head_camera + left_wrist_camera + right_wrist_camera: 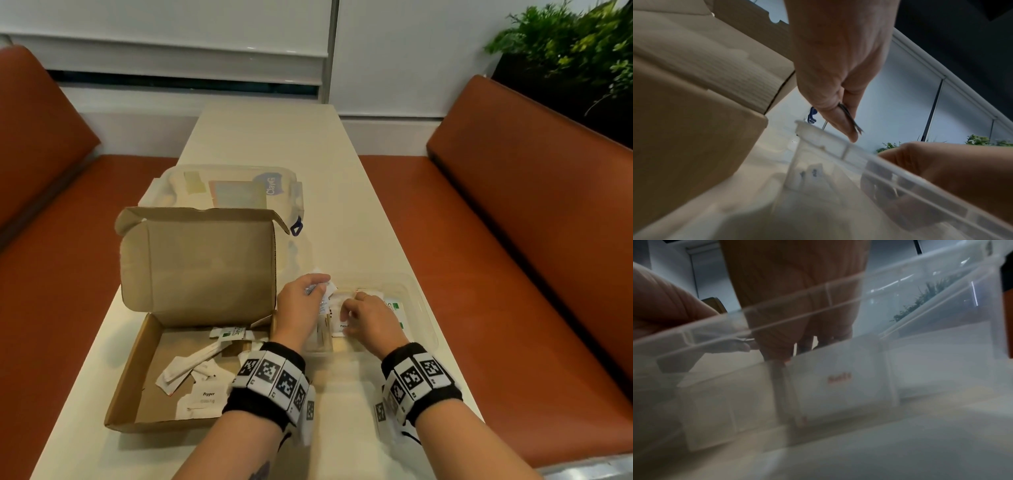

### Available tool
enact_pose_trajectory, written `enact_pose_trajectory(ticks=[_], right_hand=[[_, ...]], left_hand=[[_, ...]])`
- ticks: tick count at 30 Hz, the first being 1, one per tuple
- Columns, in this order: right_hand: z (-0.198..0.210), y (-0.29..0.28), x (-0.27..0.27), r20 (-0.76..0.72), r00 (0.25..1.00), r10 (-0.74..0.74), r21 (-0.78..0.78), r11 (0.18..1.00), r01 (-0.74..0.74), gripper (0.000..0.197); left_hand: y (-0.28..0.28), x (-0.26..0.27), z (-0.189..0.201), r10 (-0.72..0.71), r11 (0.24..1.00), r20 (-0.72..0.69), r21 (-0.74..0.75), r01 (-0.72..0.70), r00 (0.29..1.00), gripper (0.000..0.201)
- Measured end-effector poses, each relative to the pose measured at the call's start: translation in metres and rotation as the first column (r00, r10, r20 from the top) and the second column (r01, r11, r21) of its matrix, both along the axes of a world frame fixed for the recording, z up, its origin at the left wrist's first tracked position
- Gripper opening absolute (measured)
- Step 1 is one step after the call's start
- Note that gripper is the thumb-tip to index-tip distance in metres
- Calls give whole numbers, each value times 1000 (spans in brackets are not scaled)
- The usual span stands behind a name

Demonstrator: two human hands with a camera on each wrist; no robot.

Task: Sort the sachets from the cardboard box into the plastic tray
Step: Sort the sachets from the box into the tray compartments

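**Both hands over the tray, sachets in the left**

Nearest me on the cream table (342,212), my left hand (298,306) hangs over the left end of the clear plastic tray (424,308). Thumb and fingers are pinched on a few thin sachets (317,287); in the left wrist view their edges stick out between thumb and forefinger.

My right hand (363,320) is down inside the tray, fingers curled among the white sachets in the tray (339,325). Whether it actually has hold of one, I cannot tell: the right wrist view is blurred through the tray wall. One packet there carries red lettering, unreadable.

Left of the tray, touching or just beside it, sits the cardboard box (130,370), lid standing open. Loose sachets (202,399) lie on its floor, one marked "Pepper", plus long narrow packets.

Beyond the box: a clear lidded container (281,178). Orange benches (513,212) flank the table; a green plant (565,37) at far right.
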State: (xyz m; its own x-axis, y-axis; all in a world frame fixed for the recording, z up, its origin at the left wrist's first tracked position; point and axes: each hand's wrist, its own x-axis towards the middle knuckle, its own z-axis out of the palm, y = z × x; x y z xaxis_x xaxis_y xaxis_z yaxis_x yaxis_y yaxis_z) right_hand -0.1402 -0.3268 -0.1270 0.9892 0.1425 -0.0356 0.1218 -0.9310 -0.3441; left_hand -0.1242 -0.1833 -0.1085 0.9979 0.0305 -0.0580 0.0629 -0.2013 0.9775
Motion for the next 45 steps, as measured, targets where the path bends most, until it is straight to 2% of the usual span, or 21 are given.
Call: enact_pose_trajectory(ticks=[7, 10, 12, 13, 14, 16, 18, 21, 24, 25, 28, 29, 31, 37, 40, 42, 45], right_hand=[[-1, -1, -1, -1, 1000, -2, 4, 1000, 2, 10], [-2, -1, 1, -6, 1000, -16, 15, 1000, 16, 11], [0, -1, 3, -4, 997, -71, 91, 993, 71, 11], [2, -1, 4, 12, 991, -134, 179, 975, 129, 10], [7, 0, 5, 30, 977, -213, 296, 935, 195, 6], [17, 2, 7, 19, 940, -340, 544, 792, 276, 10], [27, 5, 8, -48, 937, -347, 676, 679, 286, 16], [35, 9, 7, -120, 959, -256, 726, 637, 260, 9], [35, 8, 5, -142, 941, -307, 767, 567, 300, 11], [34, 7, 3, -161, 928, -336, 800, 506, 322, 10], [35, 4, -1, -273, 894, -355, 909, 208, 361, 13], [35, 4, -2, -299, 891, -341, 921, 140, 363, 17], [34, 5, -4, -327, 893, -309, 926, 85, 368, 23], [26, 6, -6, -345, 889, -300, 920, 80, 384, 27], [22, 4, -9, -366, 893, -263, 912, 88, 400, 27], [20, 3, -11, -385, 893, -233, 886, 178, 428, 29], [22, 1, -10, -297, 921, -252, 802, 457, 384, 27]], left_hand=[[3, -2, -3, -24, 1000, -22, 10, 24, 999, 22], [4, -5, -2, -72, 997, -23, -21, 72, 997, 30], [5, -6, -1, -101, 994, -14, -49, 101, 995, 41], [6, -6, 0, -117, 991, -26, -73, 115, 993, 47], [7, -6, 0, -133, 987, -47, -97, 128, 990, 52], [9, -6, 0, -168, 980, -76, -122, 158, 983, 57], [9, -6, -1, -223, 969, -80, -126, 212, 972, 56], [7, -7, -1, -256, 963, -65, -101, 249, 965, 53], [7, -7, 0, -159, 980, -57, -128, 151, 986, 47], [7, -7, 0, -102, 987, -54, -134, 94, 993, 44], [8, -4, 3, -23, 975, -87, -222, 3, 996, 35], [8, -4, 4, -35, 975, -91, -222, 14, 995, 32], [7, -5, 6, -72, 985, -72, -163, 59, 995, 25], [5, -5, 10, -48, 997, -7, -68, 47, 999, 9], [3, -4, 12, -76, 996, -13, -43, 75, 997, 15], [3, -5, 12, -95, 995, 8, 18, 95, 995, 14], [5, -4, 12, -140, 981, 39, 139, 133, 989, 13]])
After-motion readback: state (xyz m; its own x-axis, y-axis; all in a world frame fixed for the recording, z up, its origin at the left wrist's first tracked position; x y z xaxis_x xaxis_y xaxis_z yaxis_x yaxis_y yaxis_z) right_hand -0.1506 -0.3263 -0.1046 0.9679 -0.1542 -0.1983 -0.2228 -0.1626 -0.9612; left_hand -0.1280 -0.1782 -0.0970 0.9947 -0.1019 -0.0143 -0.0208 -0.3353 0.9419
